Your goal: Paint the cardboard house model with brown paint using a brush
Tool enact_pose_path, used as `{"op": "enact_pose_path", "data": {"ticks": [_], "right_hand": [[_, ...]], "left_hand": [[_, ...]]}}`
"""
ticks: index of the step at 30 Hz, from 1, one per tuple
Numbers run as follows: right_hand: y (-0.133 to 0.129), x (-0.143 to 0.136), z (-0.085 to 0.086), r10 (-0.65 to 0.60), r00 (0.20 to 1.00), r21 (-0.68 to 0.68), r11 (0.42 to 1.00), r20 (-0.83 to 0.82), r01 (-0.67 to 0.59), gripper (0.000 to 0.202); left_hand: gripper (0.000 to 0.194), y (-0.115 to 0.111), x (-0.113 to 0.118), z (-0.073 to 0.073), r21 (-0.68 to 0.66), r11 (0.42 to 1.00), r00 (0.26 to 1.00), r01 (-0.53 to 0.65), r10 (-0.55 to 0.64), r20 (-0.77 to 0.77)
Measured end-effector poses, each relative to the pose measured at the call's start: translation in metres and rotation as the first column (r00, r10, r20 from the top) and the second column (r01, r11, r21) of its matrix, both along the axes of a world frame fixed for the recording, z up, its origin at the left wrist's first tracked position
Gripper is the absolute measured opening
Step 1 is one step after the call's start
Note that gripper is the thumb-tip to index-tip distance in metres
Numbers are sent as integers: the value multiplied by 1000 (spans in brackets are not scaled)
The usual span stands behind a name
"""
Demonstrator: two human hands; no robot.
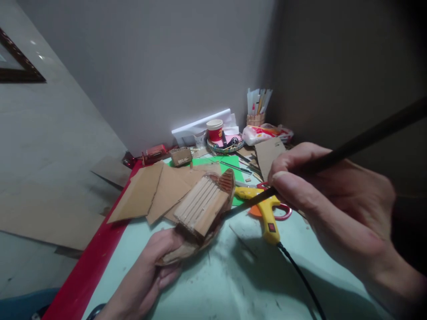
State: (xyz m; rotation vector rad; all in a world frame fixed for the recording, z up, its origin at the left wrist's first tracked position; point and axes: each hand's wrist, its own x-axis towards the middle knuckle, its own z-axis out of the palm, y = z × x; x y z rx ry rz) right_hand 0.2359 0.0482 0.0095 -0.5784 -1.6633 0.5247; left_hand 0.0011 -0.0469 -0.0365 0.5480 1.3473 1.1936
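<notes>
My left hand (163, 253) grips the near end of a cardboard model (203, 209), tilted above the table. The model looks boat-like, with a curved rim, a pointed far end and a block with a ribbed top. Between the thumb and fingers of my right hand (327, 195) is a long, thin dark stick (253, 202), slanting down to the left. Its tip meets the model's right side in view; whether it touches, I cannot tell. What kind of tool it is does not show. Behind the stick lies a yellow glue gun (267, 213), its black cord running toward me.
Flat cardboard pieces (140, 191) overlap on the left, near the red table edge (90, 262). Red-handled scissors (285, 212) lie beside the glue gun. Farther back are a green sheet (230, 161), a small cardboard box (181, 156), a red paper cup (214, 131) and a pen holder (256, 119).
</notes>
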Motion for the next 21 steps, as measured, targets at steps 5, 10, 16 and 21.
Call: {"op": "enact_pose_path", "data": {"ticks": [5, 10, 16, 21], "right_hand": [[2, 4, 0, -2, 1000, 35, 999, 7, 2, 9], [3, 5, -3, -41, 999, 90, 995, 15, 40, 7], [3, 4, -5, -95, 995, 201, 975, 4, 92, 9], [7, 2, -7, -170, 985, 279, 945, -21, 169, 11]], "left_hand": [[35, 1, 1, 1, -39, 996, 996, -85, 86, 19], [37, 3, -1, -3, -36, 996, 996, -78, 80, 48], [37, 1, -4, -4, -13, 999, 996, -50, 51, 71], [40, 0, -3, -1, -34, 995, 994, -98, 100, 47]]}}
